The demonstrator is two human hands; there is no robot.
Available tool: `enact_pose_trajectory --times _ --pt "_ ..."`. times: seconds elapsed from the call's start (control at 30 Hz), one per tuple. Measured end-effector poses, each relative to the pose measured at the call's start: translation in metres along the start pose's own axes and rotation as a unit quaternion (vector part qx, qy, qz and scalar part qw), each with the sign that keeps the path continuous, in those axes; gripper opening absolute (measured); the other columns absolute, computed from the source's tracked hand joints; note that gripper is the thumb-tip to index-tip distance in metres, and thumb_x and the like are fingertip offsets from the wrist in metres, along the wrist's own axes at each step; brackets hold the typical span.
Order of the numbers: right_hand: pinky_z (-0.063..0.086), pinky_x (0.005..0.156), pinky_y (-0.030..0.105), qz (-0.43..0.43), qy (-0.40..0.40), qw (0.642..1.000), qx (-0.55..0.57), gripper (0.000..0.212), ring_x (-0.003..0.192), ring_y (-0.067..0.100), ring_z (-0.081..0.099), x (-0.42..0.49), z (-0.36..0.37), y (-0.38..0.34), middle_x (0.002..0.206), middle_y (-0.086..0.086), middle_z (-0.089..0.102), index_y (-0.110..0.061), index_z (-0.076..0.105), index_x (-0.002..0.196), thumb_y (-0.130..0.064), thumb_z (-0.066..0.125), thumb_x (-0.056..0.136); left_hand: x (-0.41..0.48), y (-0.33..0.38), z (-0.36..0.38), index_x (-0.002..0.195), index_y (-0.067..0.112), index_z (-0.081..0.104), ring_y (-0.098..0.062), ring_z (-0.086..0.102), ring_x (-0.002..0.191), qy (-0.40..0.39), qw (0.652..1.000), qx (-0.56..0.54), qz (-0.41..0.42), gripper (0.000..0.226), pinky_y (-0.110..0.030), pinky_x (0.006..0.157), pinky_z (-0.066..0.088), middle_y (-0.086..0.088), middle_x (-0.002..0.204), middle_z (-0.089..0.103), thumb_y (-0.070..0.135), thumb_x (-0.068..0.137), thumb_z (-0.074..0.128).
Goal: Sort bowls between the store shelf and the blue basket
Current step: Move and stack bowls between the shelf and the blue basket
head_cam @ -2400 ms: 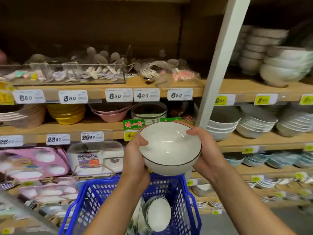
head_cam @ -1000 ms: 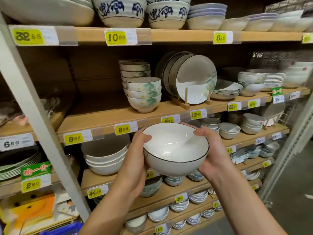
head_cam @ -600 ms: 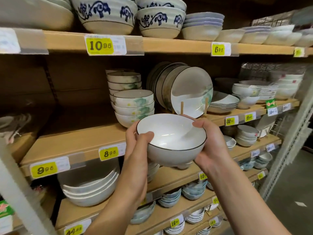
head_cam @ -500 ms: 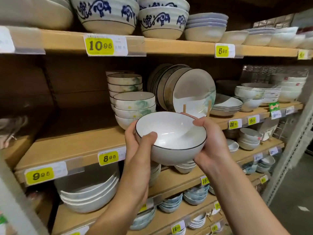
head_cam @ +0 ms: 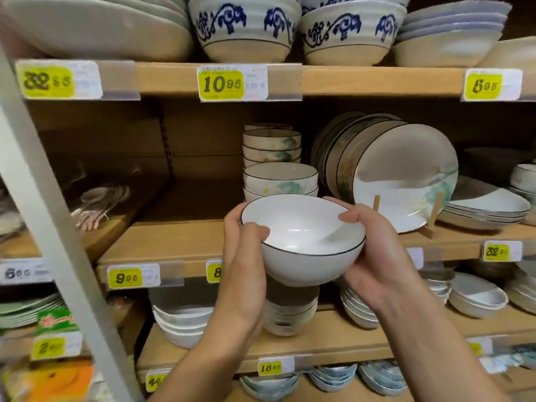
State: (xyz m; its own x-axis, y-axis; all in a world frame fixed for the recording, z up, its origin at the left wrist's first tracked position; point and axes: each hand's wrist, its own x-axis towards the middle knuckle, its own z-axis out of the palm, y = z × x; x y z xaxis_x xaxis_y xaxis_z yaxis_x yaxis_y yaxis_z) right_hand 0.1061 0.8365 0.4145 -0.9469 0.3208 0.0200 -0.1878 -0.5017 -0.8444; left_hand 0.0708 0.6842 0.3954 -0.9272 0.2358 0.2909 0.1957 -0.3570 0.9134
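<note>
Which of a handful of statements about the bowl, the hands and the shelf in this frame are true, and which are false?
1. The left hand and the right hand both grip the white bowl. True.
2. The white bowl rests on a shelf board. False: it is held in the air in front of the shelf.
3. The white bowl is upside down. False: its opening faces up, and it is empty.
4. A plate stands on edge on a wooden stand, right of the white bowl. True.
5. Green-patterned bowls are stacked on the shelf behind the white bowl. True.
</note>
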Motion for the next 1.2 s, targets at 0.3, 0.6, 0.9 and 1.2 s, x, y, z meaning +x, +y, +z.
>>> enact_pose_trajectory --times 0.3,0.6,0.9,1.2 --pt "0.052 0.090 0.040 0.092 -0.139 0.986 0.013 0.057 0.105 0.033 0.063 0.018 0.006 -0.019 0.122 0.017 0.067 -0.008 0.065 0.121 -0.018 0.052 0.065 0.016 0.019 0.002 0.105 0.018 0.067 -0.019 0.071 0.076 0.024 0.997 -0.026 -0.068 0.050 -0.033 0.056 0.051 0.001 0.087 0.075 0.041 0.068 0.044" --pt "0.058 0.065 0.032 0.075 -0.136 0.986 0.054 0.051 0.082 0.031 0.068 0.024 0.001 -0.017 0.101 0.017 0.072 -0.006 0.070 0.104 -0.017 0.045 0.060 0.011 0.016 0.012 0.100 0.015 0.066 -0.025 0.069 0.091 0.033 0.996 -0.045 -0.072 0.041 -0.034 0.064 0.051 -0.006 0.100 0.074 0.045 0.089 0.041" --pt "0.059 0.077 0.038 -0.053 0.013 0.998 -0.009 0.025 0.092 0.022 0.071 0.006 0.011 -0.002 0.095 0.004 0.076 -0.022 0.072 0.102 -0.019 0.050 0.089 -0.005 0.004 0.023 0.130 0.051 0.039 -0.001 0.064 0.104 0.045 0.998 -0.002 0.036 0.086 -0.019 0.076 0.055 0.017 0.119 0.063 0.065 0.052 0.073" --pt "0.044 0.107 0.040 -0.157 -0.100 0.975 -0.125 0.095 0.123 0.013 0.058 -0.005 -0.002 -0.002 0.129 -0.003 0.064 -0.020 0.050 0.139 -0.066 0.077 0.061 0.036 0.027 0.003 0.132 0.017 0.052 -0.026 0.067 0.108 0.030 0.999 -0.038 -0.016 0.077 -0.049 0.095 0.052 -0.014 0.120 0.067 0.063 0.070 0.051"
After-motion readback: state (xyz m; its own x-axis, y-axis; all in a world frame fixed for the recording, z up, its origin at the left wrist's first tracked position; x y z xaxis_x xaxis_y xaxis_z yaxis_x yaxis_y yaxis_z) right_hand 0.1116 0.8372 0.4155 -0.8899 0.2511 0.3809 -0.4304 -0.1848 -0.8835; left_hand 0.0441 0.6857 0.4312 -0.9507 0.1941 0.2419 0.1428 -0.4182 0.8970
